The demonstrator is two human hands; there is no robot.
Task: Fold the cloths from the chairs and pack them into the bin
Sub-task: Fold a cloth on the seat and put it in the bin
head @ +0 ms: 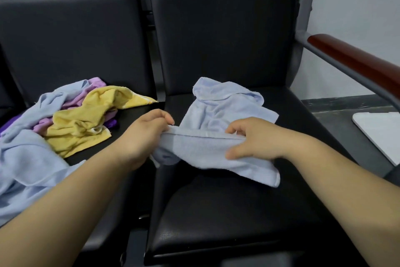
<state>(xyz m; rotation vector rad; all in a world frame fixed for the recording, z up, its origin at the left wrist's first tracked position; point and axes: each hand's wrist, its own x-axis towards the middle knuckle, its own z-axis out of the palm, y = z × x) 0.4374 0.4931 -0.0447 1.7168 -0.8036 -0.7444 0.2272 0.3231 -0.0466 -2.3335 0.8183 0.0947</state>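
Note:
A pale blue cloth point(218, 115) lies crumpled on the black seat of the right chair point(227, 212). My left hand point(144, 134) pinches its near edge at the left end. My right hand point(253, 140) grips the same edge further right, thumb under the fabric, so a fold of cloth stretches between both hands a little above the seat. On the left chair sits a heap of cloths: a yellow cloth point(86, 119), a lilac cloth point(95, 85) and another pale blue cloth point(28, 158).
A red-brown wooden armrest point(357, 61) on a grey frame borders the right chair. A white flat-edged object point(378, 130) sits on the floor at the far right. The chairs' black backrests point(220, 35) rise behind the seats.

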